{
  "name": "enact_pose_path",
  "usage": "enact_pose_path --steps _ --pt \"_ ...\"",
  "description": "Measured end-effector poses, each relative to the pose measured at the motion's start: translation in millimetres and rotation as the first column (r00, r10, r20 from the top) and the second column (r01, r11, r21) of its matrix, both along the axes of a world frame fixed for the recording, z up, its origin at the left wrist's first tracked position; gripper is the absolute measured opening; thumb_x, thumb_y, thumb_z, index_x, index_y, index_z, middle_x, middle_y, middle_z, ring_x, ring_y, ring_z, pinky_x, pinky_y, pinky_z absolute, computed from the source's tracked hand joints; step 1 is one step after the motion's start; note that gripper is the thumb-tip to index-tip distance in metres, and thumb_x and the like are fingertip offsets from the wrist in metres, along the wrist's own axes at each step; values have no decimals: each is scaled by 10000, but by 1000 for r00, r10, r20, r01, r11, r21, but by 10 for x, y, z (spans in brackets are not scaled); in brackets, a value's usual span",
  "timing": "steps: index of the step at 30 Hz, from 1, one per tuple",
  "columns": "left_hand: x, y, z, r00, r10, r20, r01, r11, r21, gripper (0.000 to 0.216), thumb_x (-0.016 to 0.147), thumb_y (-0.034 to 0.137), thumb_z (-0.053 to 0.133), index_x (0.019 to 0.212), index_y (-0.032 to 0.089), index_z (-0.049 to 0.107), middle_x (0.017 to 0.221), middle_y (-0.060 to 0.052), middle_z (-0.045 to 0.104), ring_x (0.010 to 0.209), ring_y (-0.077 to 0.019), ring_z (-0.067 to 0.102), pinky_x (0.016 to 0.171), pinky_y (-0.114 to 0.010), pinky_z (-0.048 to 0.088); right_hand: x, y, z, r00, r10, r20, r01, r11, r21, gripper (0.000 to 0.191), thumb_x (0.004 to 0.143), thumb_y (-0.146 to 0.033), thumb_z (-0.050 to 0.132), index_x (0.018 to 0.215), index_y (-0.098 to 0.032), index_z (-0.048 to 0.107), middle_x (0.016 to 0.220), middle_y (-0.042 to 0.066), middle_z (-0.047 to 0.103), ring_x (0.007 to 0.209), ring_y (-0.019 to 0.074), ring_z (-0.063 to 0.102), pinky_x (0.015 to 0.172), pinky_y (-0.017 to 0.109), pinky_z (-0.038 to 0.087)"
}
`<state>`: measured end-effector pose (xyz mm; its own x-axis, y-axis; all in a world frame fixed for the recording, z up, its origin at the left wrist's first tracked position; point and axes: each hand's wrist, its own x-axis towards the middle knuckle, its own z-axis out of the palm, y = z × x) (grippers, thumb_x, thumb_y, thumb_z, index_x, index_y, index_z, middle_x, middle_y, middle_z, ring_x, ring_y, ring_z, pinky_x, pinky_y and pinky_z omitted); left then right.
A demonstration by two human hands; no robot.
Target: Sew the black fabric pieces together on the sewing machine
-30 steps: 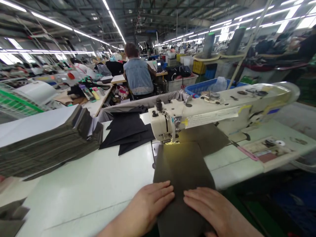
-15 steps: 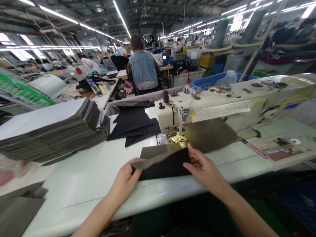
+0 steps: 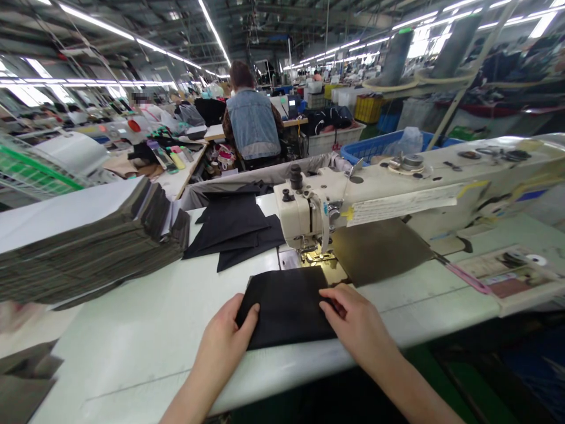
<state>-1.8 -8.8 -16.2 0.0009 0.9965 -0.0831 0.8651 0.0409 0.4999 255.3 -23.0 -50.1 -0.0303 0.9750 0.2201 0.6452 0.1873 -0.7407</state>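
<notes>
A folded black fabric piece [image 3: 289, 306] lies on the pale sewing table [image 3: 145, 330], just in front of the sewing machine [image 3: 293, 215]. My left hand [image 3: 229, 327] pinches its left edge, thumb on top and fingers beneath. At the right edge, my right hand [image 3: 353, 309] grips the cloth between thumb and fingertips. The presser foot [image 3: 318, 256] is lit yellow, close behind the cloth's far edge. Beside it, to the right under the machine arm, lies an olive-brown fabric panel [image 3: 384, 250].
Several black fabric pieces [image 3: 233, 227] lie left of the machine head. A tall stack of grey-brown panels [image 3: 88, 247] stands at the left. Pink-handled scissors [image 3: 470, 278] rest by a parts tray [image 3: 521, 274] at right. Ahead sits a person in a denim vest [image 3: 252, 123].
The black layer, lifted and tilted before, now lies flat over the olive piece beneath. Both hands have come slightly down towards the table's front edge.
</notes>
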Motion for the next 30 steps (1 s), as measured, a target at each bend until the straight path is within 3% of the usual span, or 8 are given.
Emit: enact_pose_path --steps 4,17,23,27,30 --pt "55 1 7 995 24 -97 -26 1000 -16 270 886 462 398 758 246 498 712 -33 618 703 -247 624 638 -317 418 -19 -20 12 999 -18 33 17 1000 22 159 890 -179 569 976 -194 702 824 25 651 721 178 626 696 310 492" --pt "125 57 77 968 1 -252 -21 997 -76 200 936 359 449 789 241 517 735 -24 655 719 -231 656 630 -281 414 -6 73 49 998 -37 52 42 994 -98 140 844 -165 629 932 -199 732 770 6 636 687 167 610 685 297 500" --pt "121 60 99 981 -19 -191 10 999 -46 188 927 372 476 817 238 548 731 -31 671 702 -248 670 618 -291 425 -13 71 56 996 -41 83 47 997 -65 155 842 -184 596 926 -206 724 763 13 642 672 168 606 674 297 515" --pt "82 117 130 995 77 -62 -79 997 -23 239 970 445 459 893 236 546 673 -5 645 646 -242 655 608 -289 410 -19 63 47 992 -36 118 39 999 -31 165 866 -227 565 917 -210 721 756 22 646 674 180 622 677 304 517" --pt "59 185 129 991 117 -70 -119 993 -28 207 983 318 463 801 229 505 647 5 610 625 -206 613 621 -272 382 -8 58 17 992 -23 124 25 1000 -14 190 875 -270 542 900 -207 719 758 33 656 676 193 636 679 316 518"
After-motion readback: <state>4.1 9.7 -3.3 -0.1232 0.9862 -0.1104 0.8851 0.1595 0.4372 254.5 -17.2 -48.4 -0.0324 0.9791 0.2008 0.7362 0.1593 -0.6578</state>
